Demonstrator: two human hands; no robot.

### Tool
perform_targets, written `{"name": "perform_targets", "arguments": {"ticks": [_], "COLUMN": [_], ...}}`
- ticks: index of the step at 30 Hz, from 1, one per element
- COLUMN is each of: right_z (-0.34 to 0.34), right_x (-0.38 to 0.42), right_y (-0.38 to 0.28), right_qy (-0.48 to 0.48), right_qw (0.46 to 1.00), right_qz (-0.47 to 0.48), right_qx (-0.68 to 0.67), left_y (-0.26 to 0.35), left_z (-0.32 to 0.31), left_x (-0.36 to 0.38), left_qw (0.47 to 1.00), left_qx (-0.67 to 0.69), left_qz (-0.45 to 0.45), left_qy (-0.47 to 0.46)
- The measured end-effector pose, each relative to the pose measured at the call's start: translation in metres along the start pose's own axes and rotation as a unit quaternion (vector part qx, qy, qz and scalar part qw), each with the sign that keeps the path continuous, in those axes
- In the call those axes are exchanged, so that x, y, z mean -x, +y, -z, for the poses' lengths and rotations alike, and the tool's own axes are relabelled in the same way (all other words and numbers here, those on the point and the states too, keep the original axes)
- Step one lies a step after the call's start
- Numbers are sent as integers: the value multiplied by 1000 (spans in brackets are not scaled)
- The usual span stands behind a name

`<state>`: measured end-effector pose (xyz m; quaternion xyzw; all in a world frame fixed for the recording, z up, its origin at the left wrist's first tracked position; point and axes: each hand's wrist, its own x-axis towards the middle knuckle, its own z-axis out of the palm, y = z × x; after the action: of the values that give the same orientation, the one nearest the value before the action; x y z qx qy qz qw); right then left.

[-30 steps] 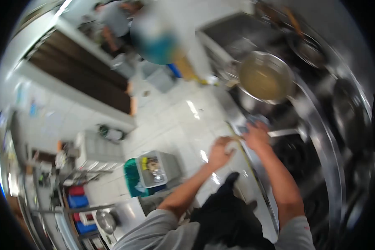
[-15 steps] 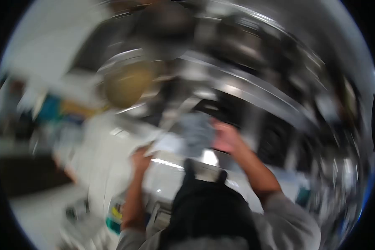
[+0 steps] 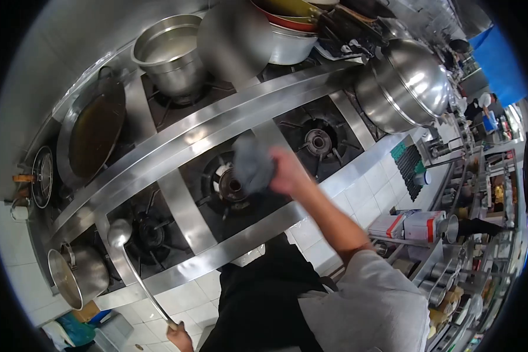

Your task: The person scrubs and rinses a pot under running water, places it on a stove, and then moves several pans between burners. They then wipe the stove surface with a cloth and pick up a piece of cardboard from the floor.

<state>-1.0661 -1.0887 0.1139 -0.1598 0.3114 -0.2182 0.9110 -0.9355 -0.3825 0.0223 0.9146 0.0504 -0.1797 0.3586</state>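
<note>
My left hand [image 3: 179,337] is closed around the handle end of a long steel ladle [image 3: 119,233], low in the view. The ladle's bowl rests over the front-left part of the gas stove [image 3: 186,214], beside a burner [image 3: 151,232]. A crumpled grey cloth [image 3: 253,165] is gripped in my right hand [image 3: 286,171], slightly blurred by motion. Cloth and hand are over the middle front burner [image 3: 226,185], covering part of its right side. My right arm reaches across the stove's front edge.
Along the back stand a steel pot [image 3: 182,61] with liquid, a wok [image 3: 97,132] with dark liquid, and stacked pans [image 3: 290,44]. A smaller pot [image 3: 94,273] is front left, a large steel bowl [image 3: 413,85] back right. Tins [image 3: 422,226] stand on a counter to the right.
The view has swung and steadied from heavy blur. My left hand, with the ladle, now appears lower and farther left. The right hand still holds the cloth, now over a burner.
</note>
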Motion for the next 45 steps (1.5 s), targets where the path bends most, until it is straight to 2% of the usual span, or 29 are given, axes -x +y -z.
{"name": "perform_targets", "arguments": {"ticks": [1,2,3,4,6,7,8,10,13,15,16,18,21,22,23,24,25,26,28,30,32,33,35,36,37,38,40,44,45], "right_z": [24,62,39,58,91,146,195,143,93,49,28,28,69,81,103,137,167,215,243,215,143,163,98,78,74,72,59,116,138], "right_x": [-16,-42,-33,-50,-95,-140,-184,-165,-176,-168,-164,-160,-147,-123,-114,-120,-114,-134,-152,-174,-167,-198,-170,-166,-173,-175,-171,-67,-24], "right_y": [-56,-112,-164,-215,-297,-340,-367,-328,-218,-146,-110,-84,-127,-167,-197,-229,-272,-302,-312,-274,-200,-147,-88,-66,-50,-53,-66,-57,-40], "right_qy": [-7,24,111,118,304,368,392,396,327,234,186,25,95,136,172,198,326,411,451,374,273,216,43,-22,-42,-31,-9,-47,-64], "right_qw": [998,985,968,953,796,579,302,303,184,588,723,682,620,573,694,722,501,417,390,345,404,352,422,454,455,469,490,422,405], "right_qz": [68,151,202,238,327,349,340,222,249,351,388,417,519,554,485,524,507,467,373,337,328,445,329,331,368,335,272,264,216], "right_qx": [-2,81,102,143,410,638,800,838,893,690,541,600,581,588,503,406,621,663,711,792,809,795,844,827,810,817,828,866,886], "left_y": [-25,-47,-47,-37,-25,-16,-9,8,40,80,111,179,247,256,282,305,308,303,297,290,313,301,294,296,306,310,303,278,264], "left_z": [-1,-2,-7,-15,-18,-19,-19,-15,-16,-29,-35,-53,-105,-109,-118,-126,-129,-130,-131,-131,-139,-136,-136,-135,-133,-136,-130,-131,-129], "left_x": [18,37,63,86,123,137,150,167,170,166,158,142,183,189,200,211,220,228,238,241,245,244,239,238,237,237,230,215,208], "left_qw": [999,997,993,988,981,980,979,978,984,991,986,958,990,994,994,994,996,993,995,993,991,990,989,988,986,989,994,998,998], "left_qx": [-30,-60,-90,-109,-125,-129,-129,-136,-133,-110,-135,-187,-140,-107,-108,-109,-90,-118,-102,-114,-126,-138,-147,-154,-162,-146,-106,-28,-31], "left_qz": [21,43,76,107,145,154,159,158,115,71,83,164,17,-6,10,24,24,1,18,34,54,43,16,5,18,-22,10,13,3], "left_qy": [2,2,-3,-9,-14,-14,-12,-7,-7,-26,-59,-143,4,2,1,-1,-6,4,-1,-5,2,2,3,2,-14,-12,-31,-56,-60]}}
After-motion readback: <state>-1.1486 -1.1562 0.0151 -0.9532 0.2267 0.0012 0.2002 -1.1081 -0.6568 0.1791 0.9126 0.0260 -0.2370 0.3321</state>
